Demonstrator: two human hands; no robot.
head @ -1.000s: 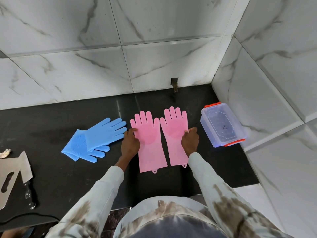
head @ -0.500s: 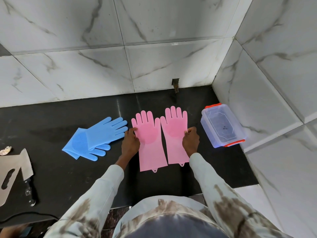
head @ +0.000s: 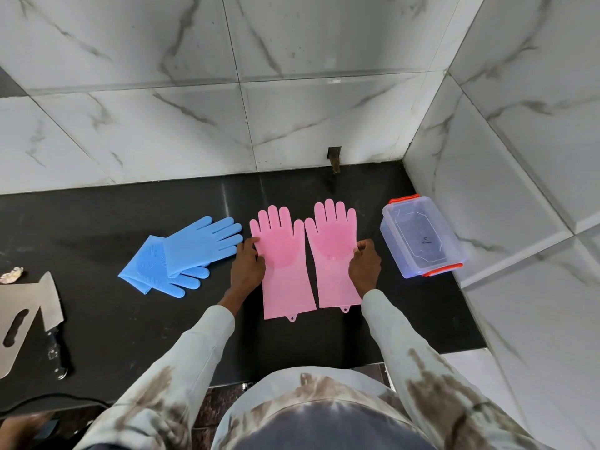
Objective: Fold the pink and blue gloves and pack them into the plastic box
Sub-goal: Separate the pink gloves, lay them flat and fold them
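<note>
Pink silicone, two gloves lie flat side by side on the black counter (head: pixel 97 222), palms up and fingers pointing toward the tiled wall. The left pink glove (head: pixel 282 264) has the left hand (head: pixel 247 266) at its outer edge, the fingertips curled and pinching that edge just below the glove's thumb. The right pink glove (head: pixel 334 254) is gripped the same way at its outer edge by the right hand (head: pixel 365 266), whose fingers are bent round the rim of the palm. The two gloves almost touch between the hands, each with a small hanging tab at its cuff, on the near side of the fingers.

Beyond the left hand's fingers, to the outside, the blue gloves (head: pixel 185 254) lie crossed one over the other, the upper one's fingertips just beside the left hand's fingers. Beyond the right hand's fingers, near but apart, stands the plastic box (head: pixel 422 235), clear with orange clips, its lid on, close to the corner of the wall.

Farther out past the blue gloves lie a cleaver (head: pixel 50 306) and a grey metal sheet (head: pixel 13 326).
</note>
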